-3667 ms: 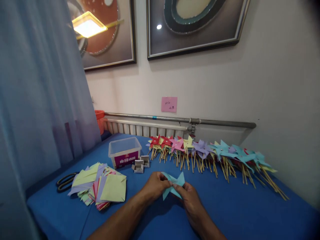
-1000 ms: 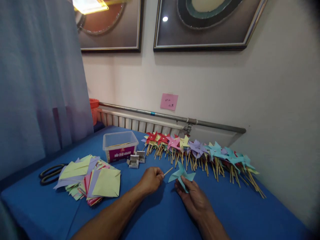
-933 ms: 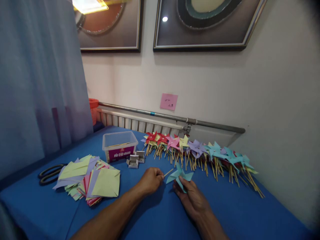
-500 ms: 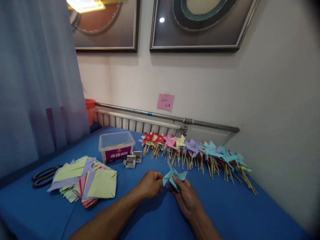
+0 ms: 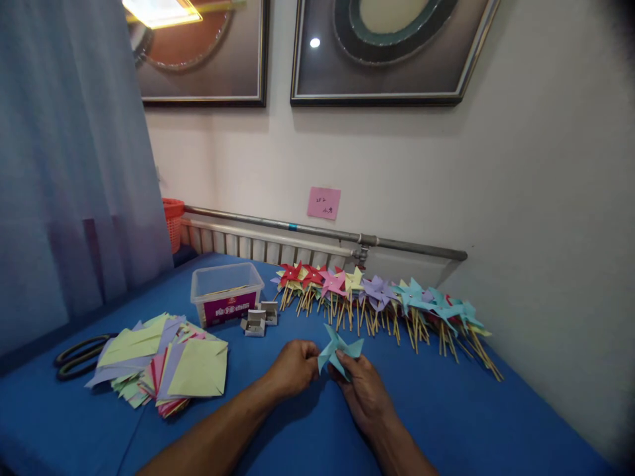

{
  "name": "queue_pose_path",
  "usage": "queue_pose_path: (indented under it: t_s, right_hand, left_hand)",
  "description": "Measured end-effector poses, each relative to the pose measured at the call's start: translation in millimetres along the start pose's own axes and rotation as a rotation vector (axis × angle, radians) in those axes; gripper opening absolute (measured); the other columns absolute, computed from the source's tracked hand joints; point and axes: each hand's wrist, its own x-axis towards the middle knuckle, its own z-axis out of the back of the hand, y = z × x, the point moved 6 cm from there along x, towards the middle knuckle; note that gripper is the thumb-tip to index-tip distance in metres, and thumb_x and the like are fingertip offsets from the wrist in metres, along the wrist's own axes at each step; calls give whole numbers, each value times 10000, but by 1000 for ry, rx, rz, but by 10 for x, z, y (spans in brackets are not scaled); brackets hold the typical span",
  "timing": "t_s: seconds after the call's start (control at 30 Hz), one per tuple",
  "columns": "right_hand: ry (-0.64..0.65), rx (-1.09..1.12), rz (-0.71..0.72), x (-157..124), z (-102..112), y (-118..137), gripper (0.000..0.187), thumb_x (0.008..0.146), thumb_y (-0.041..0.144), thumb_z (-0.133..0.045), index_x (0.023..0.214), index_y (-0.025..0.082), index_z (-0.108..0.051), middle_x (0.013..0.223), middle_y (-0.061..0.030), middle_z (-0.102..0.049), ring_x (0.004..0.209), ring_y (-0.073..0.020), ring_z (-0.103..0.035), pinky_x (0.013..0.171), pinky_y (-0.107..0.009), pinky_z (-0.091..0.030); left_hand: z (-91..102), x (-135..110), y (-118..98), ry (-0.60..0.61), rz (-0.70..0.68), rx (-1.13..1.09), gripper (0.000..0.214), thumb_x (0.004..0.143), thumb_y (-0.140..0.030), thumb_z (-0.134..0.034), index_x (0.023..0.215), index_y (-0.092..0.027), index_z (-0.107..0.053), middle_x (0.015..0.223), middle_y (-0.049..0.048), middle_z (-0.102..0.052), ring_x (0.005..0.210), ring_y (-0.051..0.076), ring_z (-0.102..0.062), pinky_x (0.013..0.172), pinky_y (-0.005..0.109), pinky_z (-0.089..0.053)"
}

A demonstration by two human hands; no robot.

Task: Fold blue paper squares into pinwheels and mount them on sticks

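A light-blue paper pinwheel (image 5: 338,352) is up over the blue cloth, its folded blades spread. My right hand (image 5: 364,387) grips it from the lower right, thumb pressed on the front near the middle and fingers behind. My left hand (image 5: 297,367) is closed, its fingertips right at the tip of the left blade. Whatever those fingers pinch is hidden, and no stick shows on this pinwheel. Behind my hands lies a long row of finished-looking pinwheels (image 5: 378,293) on wooden sticks, in red, pink, yellow, purple and blue.
Left lies a pile of coloured paper squares (image 5: 198,370) beside black-handled scissors (image 5: 82,357). A clear plastic tub (image 5: 227,297) with sticks stands behind two small open boxes (image 5: 255,322). At the back runs a metal pipe (image 5: 248,219) along the wall; a red basket (image 5: 173,221) is beside the curtain.
The view has shifted slightly, so the whole scene sits a little further left. Both hands keep nearly the same pose around the light-blue pinwheel.
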Motion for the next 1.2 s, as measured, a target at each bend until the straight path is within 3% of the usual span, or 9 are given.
queue_pose_path:
  t_s: [0.6,1.2]
  right_hand:
    - [-2,-9,10,5,16,-5,362,520,327,-979,756,187,-744,787,-24,-753,815,-225,-701,763,-334,-563]
    - [-28,-17,64,15,0,-16,362,531,346,-968,769,190,-744,796,-38,-773,862,-255,-725,765,-332,-555]
  left_hand:
    - [-1,12,26,-4,6,10,101,756,-199,-540,723,-165,-630,587,-28,-587,502,111,-478,526,240,-343]
    - [-1,-31,-28,-65,-33,66,124,776,-198,-567,662,-168,-605,549,-48,-520,520,98,-423,529,224,-297]
